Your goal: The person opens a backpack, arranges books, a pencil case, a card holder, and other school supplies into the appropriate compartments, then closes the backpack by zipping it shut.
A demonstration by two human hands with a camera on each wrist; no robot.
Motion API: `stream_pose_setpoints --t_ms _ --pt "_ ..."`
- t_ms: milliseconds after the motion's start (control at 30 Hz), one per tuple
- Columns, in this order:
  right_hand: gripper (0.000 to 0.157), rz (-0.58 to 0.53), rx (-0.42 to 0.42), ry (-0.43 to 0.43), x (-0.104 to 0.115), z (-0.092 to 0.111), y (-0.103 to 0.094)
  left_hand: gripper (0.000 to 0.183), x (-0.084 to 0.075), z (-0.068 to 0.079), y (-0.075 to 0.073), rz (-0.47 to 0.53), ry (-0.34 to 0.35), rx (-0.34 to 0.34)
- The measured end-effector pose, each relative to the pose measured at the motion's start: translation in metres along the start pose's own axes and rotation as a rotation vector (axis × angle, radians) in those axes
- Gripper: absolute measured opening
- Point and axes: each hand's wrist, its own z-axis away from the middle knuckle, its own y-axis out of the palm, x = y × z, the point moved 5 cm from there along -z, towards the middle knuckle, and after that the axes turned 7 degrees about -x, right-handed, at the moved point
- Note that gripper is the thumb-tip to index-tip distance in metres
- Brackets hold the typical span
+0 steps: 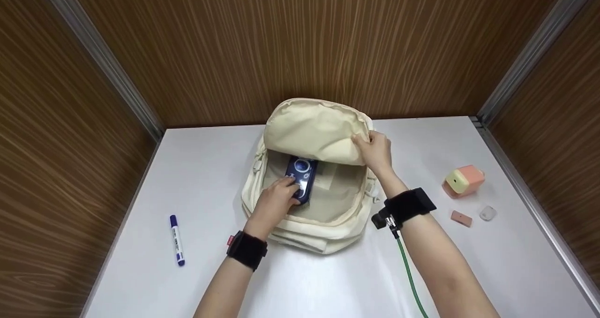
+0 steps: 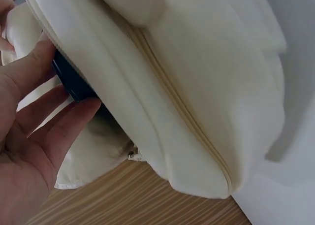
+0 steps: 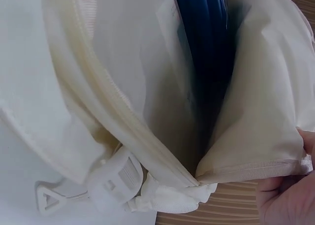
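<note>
A cream backpack (image 1: 323, 231) lies unzipped on the white table, its front flap (image 1: 314, 130) folded up toward the back wall. Inside, a dark blue oblong case (image 1: 307, 179) with round printed pictures leans with its upper end under the flap. My left hand (image 1: 276, 198) reaches into the bag and grips the lower left part of this case; in the left wrist view, thumb and fingers lie on either side of its blue edge (image 2: 71, 80). With my right hand (image 1: 377, 154) I pinch the right edge of the flap and hold it up.
A blue-capped marker (image 1: 177, 240) lies left of the bag. On the right are a pink and yellow box-shaped pencil sharpener (image 1: 464, 181), a small pink block (image 1: 461, 218) and a small clear piece (image 1: 488, 213). Wood-patterned walls (image 1: 300, 41) enclose the table. A green cable (image 1: 408, 271) trails from the right wrist.
</note>
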Motion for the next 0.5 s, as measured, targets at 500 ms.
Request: stream_pose_setpoints --t_ms 500 --pt "0.028 0.029 0.098 -0.015 -0.007 0.001 -0.001 0.036 0.012 -0.029 0.008 -0.093 -0.041 -0.038"
